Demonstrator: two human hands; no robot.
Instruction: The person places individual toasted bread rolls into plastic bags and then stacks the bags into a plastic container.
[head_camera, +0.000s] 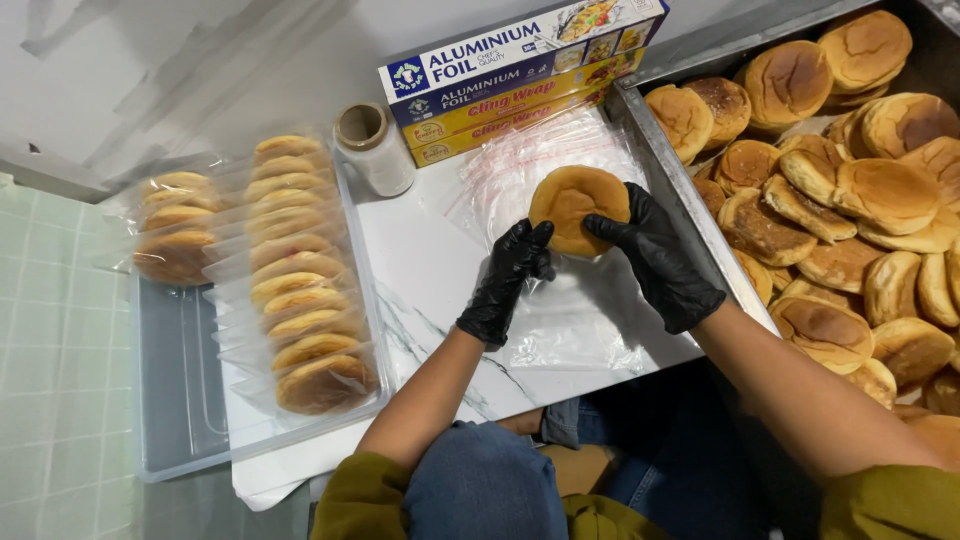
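You hold one round bun (578, 203) between your two gloved hands, above the stack of clear plastic bags (560, 170) on the marble board (420, 270), near its right edge. Your right hand (655, 258) grips the bun from the right side; your left hand (510, 275) touches its lower left edge with curled fingers. The bun is round, so it has no long axis. The metal tray (690, 215) with many loose buns lies just right of your right hand. At the left edge, one plastic container (175, 400) carries bagged buns (300, 290), about twelve in the near row. Three boxes (520, 75) and one roll (372, 150) stand at the far edge.
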